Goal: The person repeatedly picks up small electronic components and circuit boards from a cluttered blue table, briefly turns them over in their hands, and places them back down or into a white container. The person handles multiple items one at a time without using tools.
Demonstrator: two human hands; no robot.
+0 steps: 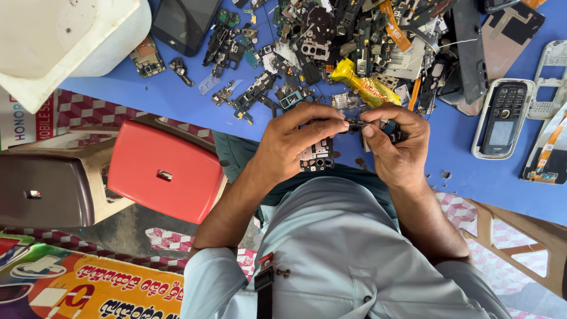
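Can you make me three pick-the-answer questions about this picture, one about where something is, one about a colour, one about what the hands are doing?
1. Where is the grey keypad phone?
A. On the blue table top
B. On the stool
C. In a hand

2. What colour is the square plastic stool seat?
A. Green
B. Red
C. Black

3. What are the left hand and right hand doing?
A. Resting flat
B. Pinching a small dark circuit part together
C. Hanging at the sides

Answers: 1 A, it lies on the blue surface at the right. 2 B, the seat is plainly red. 3 B, the fingers of both hands meet on the part.
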